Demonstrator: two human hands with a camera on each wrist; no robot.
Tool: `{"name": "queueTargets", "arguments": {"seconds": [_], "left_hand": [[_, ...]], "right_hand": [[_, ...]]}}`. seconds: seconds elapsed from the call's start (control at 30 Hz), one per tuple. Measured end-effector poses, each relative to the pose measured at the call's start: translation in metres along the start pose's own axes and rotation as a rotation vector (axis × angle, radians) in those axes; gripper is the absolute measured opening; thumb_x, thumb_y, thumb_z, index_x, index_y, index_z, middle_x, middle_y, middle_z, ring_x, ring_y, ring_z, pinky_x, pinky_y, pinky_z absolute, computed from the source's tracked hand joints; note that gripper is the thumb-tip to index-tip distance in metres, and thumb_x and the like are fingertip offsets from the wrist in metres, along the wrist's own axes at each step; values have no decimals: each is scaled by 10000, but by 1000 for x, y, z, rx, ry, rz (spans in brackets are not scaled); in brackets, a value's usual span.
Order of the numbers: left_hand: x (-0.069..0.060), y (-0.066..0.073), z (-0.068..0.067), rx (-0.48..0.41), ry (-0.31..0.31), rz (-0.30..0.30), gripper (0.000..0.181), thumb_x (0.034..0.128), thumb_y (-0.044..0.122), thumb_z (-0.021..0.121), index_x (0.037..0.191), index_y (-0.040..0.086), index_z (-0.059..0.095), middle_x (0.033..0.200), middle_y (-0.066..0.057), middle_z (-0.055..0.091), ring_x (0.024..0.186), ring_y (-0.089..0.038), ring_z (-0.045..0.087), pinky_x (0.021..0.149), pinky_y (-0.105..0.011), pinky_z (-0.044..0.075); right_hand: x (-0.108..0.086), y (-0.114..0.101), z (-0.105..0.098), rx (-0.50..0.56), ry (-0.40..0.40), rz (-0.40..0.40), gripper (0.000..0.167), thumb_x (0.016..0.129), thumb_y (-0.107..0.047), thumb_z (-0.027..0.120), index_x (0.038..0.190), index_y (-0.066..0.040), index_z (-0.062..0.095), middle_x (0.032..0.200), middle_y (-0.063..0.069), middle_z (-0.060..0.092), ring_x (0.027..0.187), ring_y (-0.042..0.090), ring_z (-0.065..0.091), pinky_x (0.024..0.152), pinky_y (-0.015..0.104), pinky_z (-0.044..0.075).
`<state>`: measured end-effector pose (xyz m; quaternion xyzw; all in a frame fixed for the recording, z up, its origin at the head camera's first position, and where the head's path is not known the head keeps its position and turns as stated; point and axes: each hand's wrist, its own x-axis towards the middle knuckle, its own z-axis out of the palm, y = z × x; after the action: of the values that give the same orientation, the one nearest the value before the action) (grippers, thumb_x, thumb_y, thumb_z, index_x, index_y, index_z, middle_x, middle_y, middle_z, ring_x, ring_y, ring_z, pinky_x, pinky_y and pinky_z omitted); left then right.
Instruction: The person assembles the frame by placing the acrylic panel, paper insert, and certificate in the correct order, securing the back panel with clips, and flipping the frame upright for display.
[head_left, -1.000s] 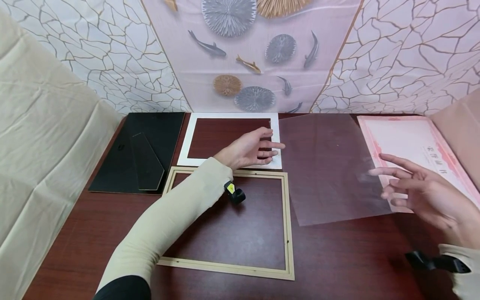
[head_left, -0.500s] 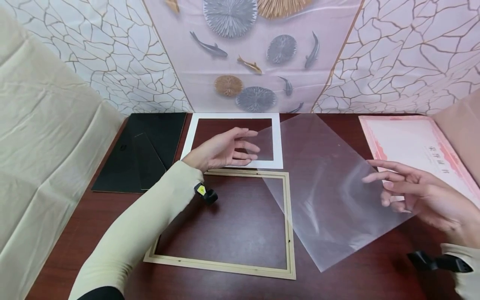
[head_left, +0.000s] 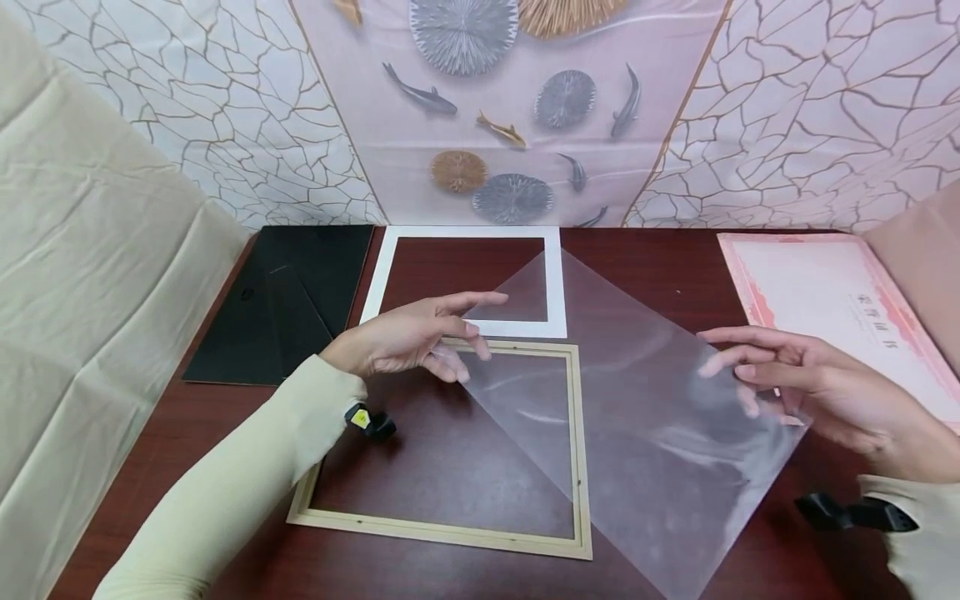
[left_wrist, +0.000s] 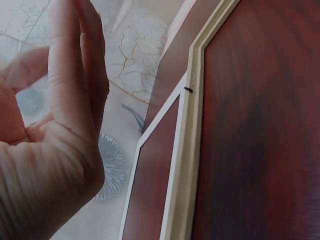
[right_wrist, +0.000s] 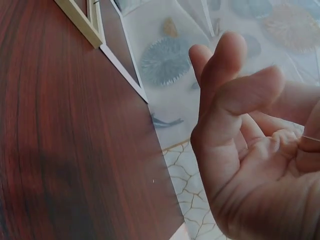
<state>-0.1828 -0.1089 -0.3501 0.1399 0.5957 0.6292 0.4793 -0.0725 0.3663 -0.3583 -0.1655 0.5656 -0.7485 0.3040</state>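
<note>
A dark-red wooden tabletop point(head_left: 787, 554) is lying under our right hand point(head_left: 817, 383), whose bent fingers are pinching a clear rectangular plastic sheet point(head_left: 637, 408). The sheet is spanning to our left hand point(head_left: 412, 337), its fingers loosely curved; whether they're gripping, we cannot tell.

The head view looks forward and down from above the near side of the counter point(head_left: 420, 577), far enough off to take in the left grip point(head_left: 412, 333), the right grip point(head_left: 802, 375) and the patterned backdrop point(head_left: 517, 100). The left wrist view is very close to its grip, which fills the left side, and is rolled so the counter lies at right. The right wrist view, just as close, is rolled the opposite way, counter at left. All three share parts of the wooden frame point(head_left: 450, 533), white mat point(head_left: 465, 232) and backdrop
</note>
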Motion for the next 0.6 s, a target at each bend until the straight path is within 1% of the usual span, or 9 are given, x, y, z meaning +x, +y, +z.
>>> {"name": "queueTargets", "arguments": {"seconds": [0.07,0.13,0.17,0.27,0.3,0.33,0.47,0.53,0.6], "left_hand": [[-7,-5,2,-15,3,12,636,1076,59,496,1636,314,335,1072,-103,708,711,-221,762,677,-319,643],[-13,-9,3,-22,14,23,651,1077,42,487,1645,308,311,1071,-102,719,712,-216,766,681,-317,644],[-16,-11,3,-39,21,24,660,1078,33,484,1648,308,299,1071,-103,720,710,-216,767,677,-317,644],[-28,-18,4,-92,50,26,688,1079,19,471,1661,304,239,1091,-99,729,702,-206,766,660,-301,640],[-32,-20,4,-105,60,28,700,1079,17,470,1665,300,213,1096,-97,730,701,-200,765,656,-294,638],[-36,-22,4,-122,68,30,709,1080,13,465,1667,300,190,1102,-96,729,703,-199,766,652,-288,636],[-52,-31,2,-145,93,60,713,1091,9,446,1668,301,146,1101,-86,726,712,-191,773,651,-283,634],[-60,-35,1,-158,97,85,692,1096,11,443,1660,304,168,1099,-85,720,726,-198,781,655,-286,636],[-68,-41,0,-179,97,112,676,1099,6,436,1647,307,180,1106,-85,714,745,-207,787,669,-294,640]], "right_hand": [[3,-1,2,-33,15,1,567,1079,138,242,1586,-63,395,1354,60,704,858,155,734,493,391,291],[5,-1,4,-40,39,6,561,1081,131,257,1579,-72,415,1356,53,707,874,151,733,493,336,408],[6,-1,5,-39,45,6,563,1082,127,261,1580,-80,421,1364,47,703,897,153,733,499,338,418],[8,-2,8,-18,71,-13,548,1078,131,267,1566,-58,429,1379,61,695,949,165,743,656,268,567],[9,-1,8,-10,67,-28,549,1075,138,259,1568,-43,418,1388,73,689,973,177,746,739,259,587],[10,-1,9,15,59,-46,552,1071,145,246,1568,-29,410,1390,87,685,997,196,751,763,268,595],[12,-1,11,68,71,-105,542,1070,150,221,1541,-2,440,1361,134,698,1045,246,764,835,328,623],[14,-1,13,98,93,-113,535,1077,138,225,1521,-17,480,1337,142,712,1049,257,768,860,378,633],[15,1,15,112,106,-115,526,1080,130,234,1496,-30,514,1324,143,721,1060,257,766,868,385,632]]}}
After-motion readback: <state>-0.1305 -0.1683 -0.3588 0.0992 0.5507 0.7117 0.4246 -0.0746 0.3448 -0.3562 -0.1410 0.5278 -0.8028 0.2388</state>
